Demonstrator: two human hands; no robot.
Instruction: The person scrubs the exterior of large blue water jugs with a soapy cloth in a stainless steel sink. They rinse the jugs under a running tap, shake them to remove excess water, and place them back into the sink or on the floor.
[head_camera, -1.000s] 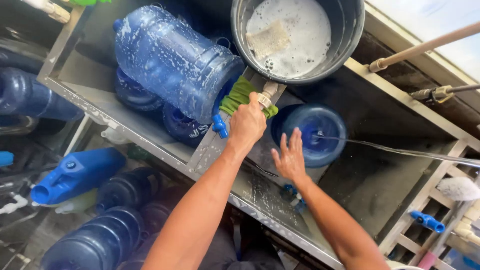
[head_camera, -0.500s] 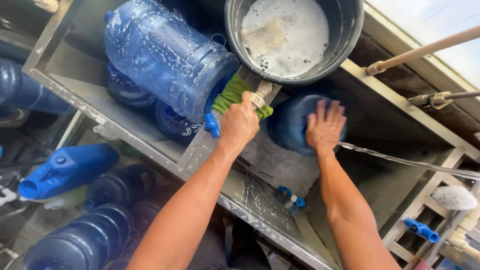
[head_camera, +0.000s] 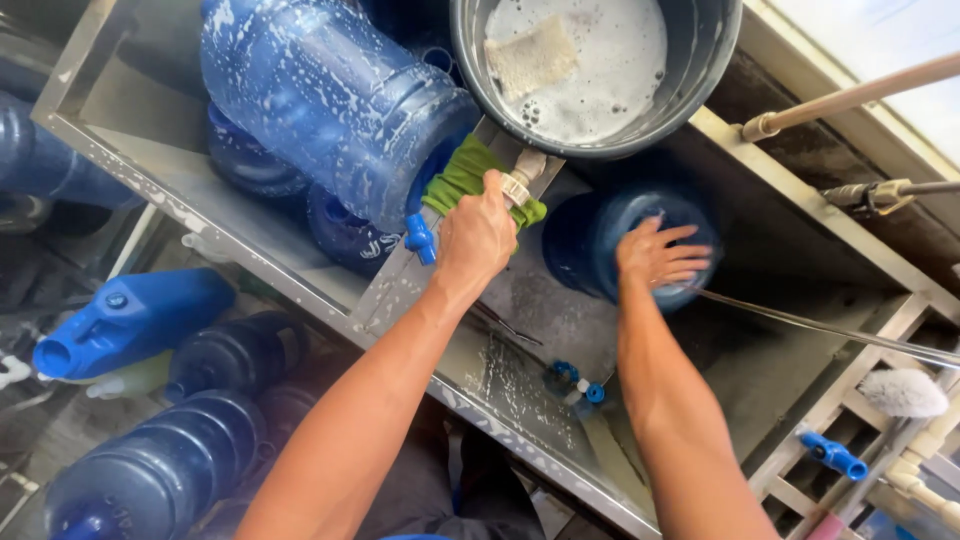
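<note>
Left hand (head_camera: 478, 238): clenched on green cloth (head_camera: 462, 177) at frame centre. Right hand (head_camera: 655, 253): fingers spread flat on upright blue bottle (head_camera: 600, 235), centre right. Soapy jug (head_camera: 325, 95), upper left: long axis diagonal, neck towards cloth

Two bare hands (head_camera: 478, 235). One round grey metal basin of soapy water (head_camera: 700, 70). One green cloth (head_camera: 462, 178). One pale sponge (head_camera: 532, 58). One white bristle brush (head_camera: 902, 392).

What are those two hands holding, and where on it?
The left hand grips a green cloth wrapped around a pipe fitting by the soapy bottle's mouth. The right hand rests spread on the base of an upended blue bottle, not gripping it.
</note>
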